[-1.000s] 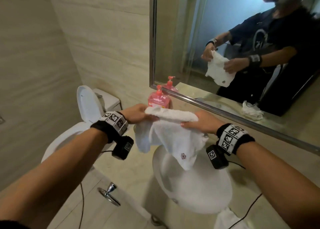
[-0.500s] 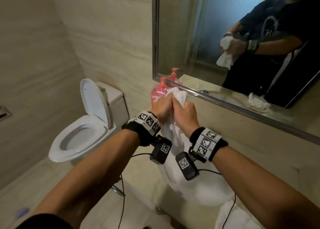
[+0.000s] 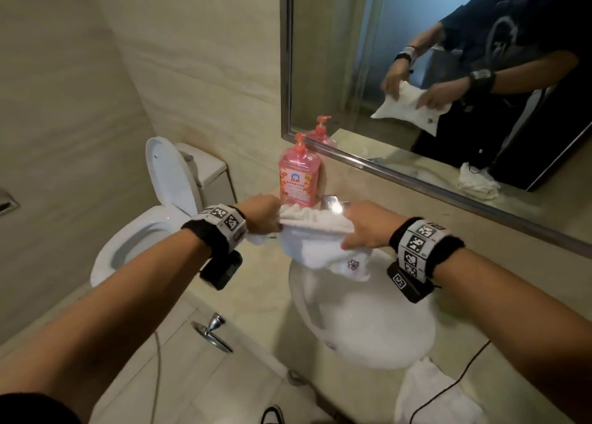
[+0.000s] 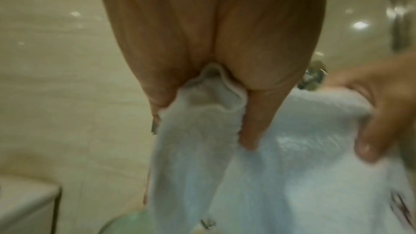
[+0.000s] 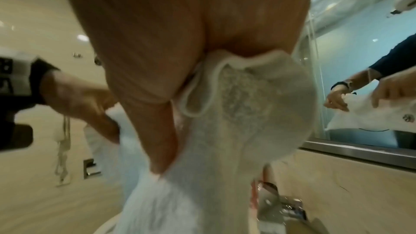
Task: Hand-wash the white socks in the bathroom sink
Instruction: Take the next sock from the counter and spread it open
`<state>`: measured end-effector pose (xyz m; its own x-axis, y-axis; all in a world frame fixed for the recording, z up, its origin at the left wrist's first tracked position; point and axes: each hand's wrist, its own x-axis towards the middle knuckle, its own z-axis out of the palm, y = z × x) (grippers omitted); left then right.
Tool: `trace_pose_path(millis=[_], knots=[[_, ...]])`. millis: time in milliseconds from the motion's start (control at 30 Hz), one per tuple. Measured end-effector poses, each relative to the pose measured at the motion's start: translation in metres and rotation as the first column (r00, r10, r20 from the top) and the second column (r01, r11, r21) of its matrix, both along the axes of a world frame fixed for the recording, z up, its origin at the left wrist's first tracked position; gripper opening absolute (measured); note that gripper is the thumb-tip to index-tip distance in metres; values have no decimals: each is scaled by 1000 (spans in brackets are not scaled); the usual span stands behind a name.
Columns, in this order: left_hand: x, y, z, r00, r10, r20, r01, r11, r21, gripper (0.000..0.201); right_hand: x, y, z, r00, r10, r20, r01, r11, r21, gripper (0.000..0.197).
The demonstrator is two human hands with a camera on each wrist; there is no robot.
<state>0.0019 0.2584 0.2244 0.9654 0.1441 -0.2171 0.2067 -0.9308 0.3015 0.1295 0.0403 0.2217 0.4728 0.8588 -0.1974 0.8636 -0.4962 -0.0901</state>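
Note:
A white sock with a small flower mark is stretched between both hands above the far rim of the white sink. My left hand grips its left end, with cloth bunched between palm and thumb. My right hand pinches the right end, cloth pressed under the thumb. The faucet shows just behind the sock. Another white sock lies on the counter at the sink's near right.
A pink soap pump bottle stands behind the hands against the wall. The mirror runs along the right wall. An open toilet is at the left. A chrome handle sticks out of the cabinet front below the counter.
One second ago the sock was spread between the hands; half a second ago the hands were pressed together with it bunched; now they have pulled apart and stretch it again.

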Motion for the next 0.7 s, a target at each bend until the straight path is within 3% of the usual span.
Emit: trace_pose_path(millis=[67, 133, 200, 233, 300, 367, 433, 467, 533, 567, 633, 700], knots=[[-3, 10, -8, 998, 61, 32, -48, 948, -315, 18, 1, -6, -12, 999, -20, -44, 20, 1000, -1, 20], [-8, 13, -12, 987, 156, 46, -98, 798, -595, 29, 6, -14, -20, 924, -156, -348, 213, 968, 134, 14], [-12, 14, -17, 965, 259, -33, -189, 607, -772, 47, 11, -21, -26, 683, -230, -693, 503, 836, 219, 16], [-12, 14, -19, 958, 275, -83, -225, 535, -814, 51, 13, -23, -29, 583, -221, -782, 609, 756, 241, 20], [-9, 9, -21, 959, 252, -131, -244, 493, -835, 45, 11, -18, -32, 431, -159, -888, 744, 619, 250, 28], [-4, 0, -22, 964, 239, -118, -234, 549, -802, 30, 6, -6, -30, 330, -126, -935, 845, 481, 234, 29], [3, -9, -23, 953, 286, -104, -260, 588, -766, 21, 2, 3, -25, 317, -145, -937, 901, 354, 250, 22], [6, -12, -23, 941, 325, -100, -279, 571, -772, 22, 0, 6, -23, 337, -168, -926, 914, 295, 279, 19], [14, -19, -19, 896, 431, -105, -306, 429, -850, 32, -6, 14, -20, 419, -203, -885, 901, 212, 378, 13], [19, -25, -16, 865, 488, -118, -302, 318, -899, 38, -13, 20, -20, 472, -202, -858, 876, 219, 430, 11], [31, -43, -6, 817, 562, -125, -253, 155, -955, 44, -33, 38, -19, 576, -190, -795, 800, 329, 501, 14], [42, -62, 3, 796, 596, -101, -222, 132, -966, 45, -41, 53, -16, 632, -207, -747, 759, 360, 543, 17]])
